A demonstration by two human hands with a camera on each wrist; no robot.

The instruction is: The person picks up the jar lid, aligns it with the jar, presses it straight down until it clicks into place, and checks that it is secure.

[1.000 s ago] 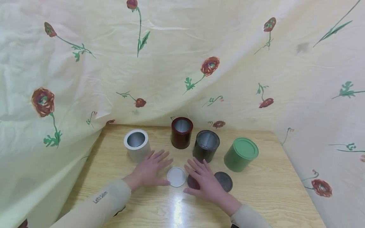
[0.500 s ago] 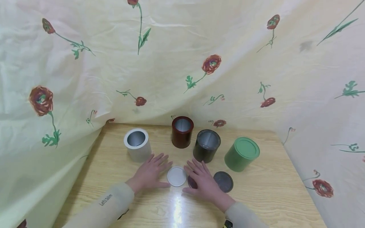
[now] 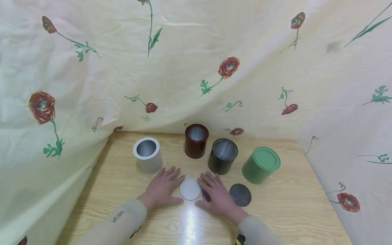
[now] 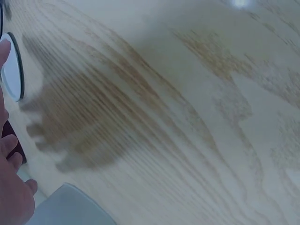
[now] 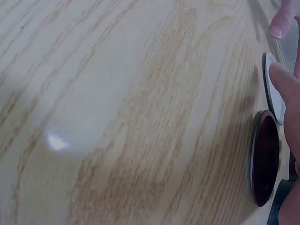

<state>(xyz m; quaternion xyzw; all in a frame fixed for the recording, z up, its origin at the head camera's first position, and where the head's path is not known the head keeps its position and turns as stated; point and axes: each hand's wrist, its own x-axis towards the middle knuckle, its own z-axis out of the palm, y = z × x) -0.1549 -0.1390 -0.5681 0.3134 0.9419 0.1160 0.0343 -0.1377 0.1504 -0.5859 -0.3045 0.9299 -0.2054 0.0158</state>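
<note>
Both hands are laid flat on the wooden table, fingers straight and spread, nothing gripped. The white lid is taken as the landmark. The left hand is rested just left of it, its thumb close to the lid's near edge; whether it touches cannot be told. The right hand is placed just right of the white lid and is laid over a dark red lid, most of which is covered; in the right wrist view that lid is seen lying flat beside the white one. Further right of the white lid a black lid is set flat. Behind the white lid four tins are stood upright: a white tin back left, a dark red tin straight behind, a black tin back right, all open, and a green tin furthest right, with its lid on. A floral cloth is hung around the table.
</note>
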